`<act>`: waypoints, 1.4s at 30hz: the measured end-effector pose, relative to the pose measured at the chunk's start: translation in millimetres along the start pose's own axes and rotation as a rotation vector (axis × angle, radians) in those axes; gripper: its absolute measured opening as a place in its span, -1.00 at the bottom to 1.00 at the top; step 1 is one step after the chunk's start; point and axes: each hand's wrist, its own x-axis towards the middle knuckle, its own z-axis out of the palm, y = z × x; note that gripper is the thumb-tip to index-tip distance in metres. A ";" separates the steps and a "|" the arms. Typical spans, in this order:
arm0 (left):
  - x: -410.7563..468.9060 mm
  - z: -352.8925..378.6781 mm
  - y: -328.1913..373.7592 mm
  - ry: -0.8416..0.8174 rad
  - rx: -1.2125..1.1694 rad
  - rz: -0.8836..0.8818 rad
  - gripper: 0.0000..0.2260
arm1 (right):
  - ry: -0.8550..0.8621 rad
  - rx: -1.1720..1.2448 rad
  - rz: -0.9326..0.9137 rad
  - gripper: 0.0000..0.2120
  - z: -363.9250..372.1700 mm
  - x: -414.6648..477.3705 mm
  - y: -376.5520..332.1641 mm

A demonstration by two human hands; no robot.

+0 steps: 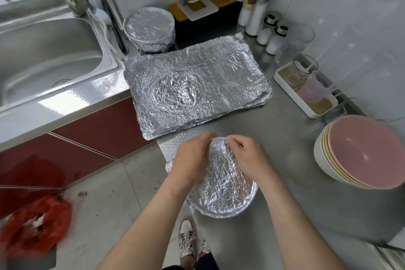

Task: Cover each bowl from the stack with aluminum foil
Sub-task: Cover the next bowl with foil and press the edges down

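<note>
Both hands pinch foil-covered bowl

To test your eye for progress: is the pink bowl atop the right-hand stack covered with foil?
No, the pink bowl shows its bare inside, with no foil on it.

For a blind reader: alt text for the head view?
A person's left hand and right hand grip a foil-wrapped bowl at the counter's near edge. Behind lie foil sheets and covered bowls; uncovered stacked bowls, pink on top, sit right.
</note>
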 end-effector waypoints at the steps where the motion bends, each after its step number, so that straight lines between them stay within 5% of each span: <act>1: 0.0 0.5 -0.9 0.001 0.001 0.007 -0.74 | -0.003 0.002 -0.010 -0.77 -0.4 -1.2 1.6; 8: 0.7 -0.9 -1.6 0.018 0.013 0.105 -0.72 | -0.118 0.143 0.099 -0.80 -8.1 3.8 4.2; 11: -14.8 -1.8 -4.3 0.098 -0.015 0.014 -0.70 | -0.145 0.047 0.089 -0.66 -9.4 6.0 1.7; 16: -50.7 5.9 2.4 0.168 -0.138 -0.185 -0.62 | -0.027 -0.117 -0.023 -0.72 0.1 -2.3 -2.5; 22: -20.3 -7.6 -0.1 -0.024 -0.061 -0.160 -0.50 | 0.208 -0.089 0.055 -0.81 15.0 -19.3 10.4; 26: -7.2 -8.6 -3.1 0.067 -0.050 -0.042 -0.62 | 0.361 -0.008 0.184 -0.81 21.6 -28.7 16.5; 34: -42.7 18.8 -6.3 0.251 -0.215 -0.121 -0.57 | 0.196 0.186 0.197 -0.57 11.7 -28.3 8.5; 42: -36.9 24.9 -10.2 0.252 -0.126 -0.044 -0.38 | 0.290 -0.065 0.110 -0.62 22.4 -22.5 12.8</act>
